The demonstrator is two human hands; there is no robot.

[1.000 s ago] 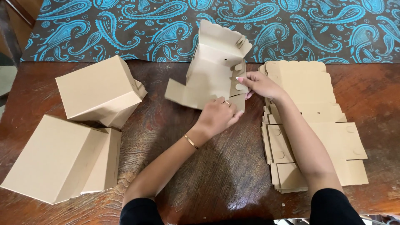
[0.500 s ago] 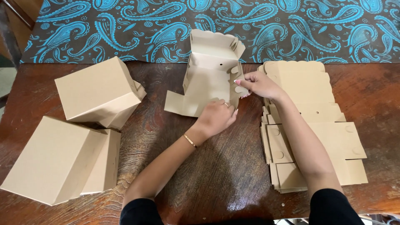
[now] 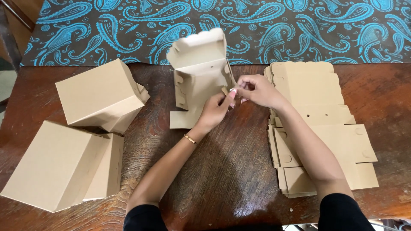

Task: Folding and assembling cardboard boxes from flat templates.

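Note:
A half-folded brown cardboard box (image 3: 198, 72) stands on the dark wooden table (image 3: 231, 171) in the middle, its scalloped lid raised toward the back. My left hand (image 3: 216, 110) presses against the box's front wall near the right corner. My right hand (image 3: 257, 90) pinches a small side tab at that same corner, its fingertips meeting the left hand's. One flat flap of the box lies on the table at the lower left of it.
A stack of flat unfolded box blanks (image 3: 319, 128) lies to the right under my right forearm. Two finished closed boxes sit on the left, one (image 3: 100, 96) farther back, one (image 3: 60, 164) near the front edge. A blue paisley cloth (image 3: 239, 25) covers the area behind the table.
The box has been turned and stood more upright, with its side walls folded in. Both hands have come together at its right front corner.

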